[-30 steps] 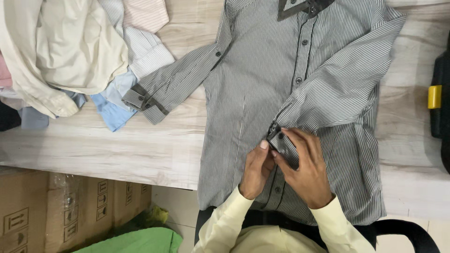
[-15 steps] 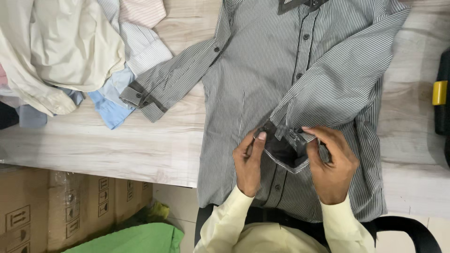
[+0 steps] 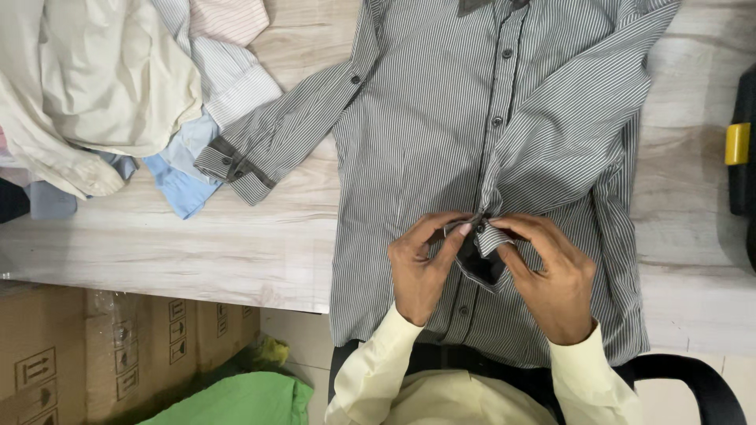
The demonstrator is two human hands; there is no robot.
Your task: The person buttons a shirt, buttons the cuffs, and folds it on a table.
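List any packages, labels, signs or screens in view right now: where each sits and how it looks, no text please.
Cardboard boxes: under the table edge, lower left; brown, rectangular, clear tape on top.
Printed handling symbols: on the boxes' front faces; small dark squares of pictograms.
Black case: right edge of the table, only partly in view, with a yellow latch.
No signs or screens show.

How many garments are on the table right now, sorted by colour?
Grey striped shirt, its cuff pinched by left hand and right hand: 1
Cream: 1
Light blue: 1
Pink striped: 1
Pale striped: 1
Total: 5 that can be told apart in the pile.
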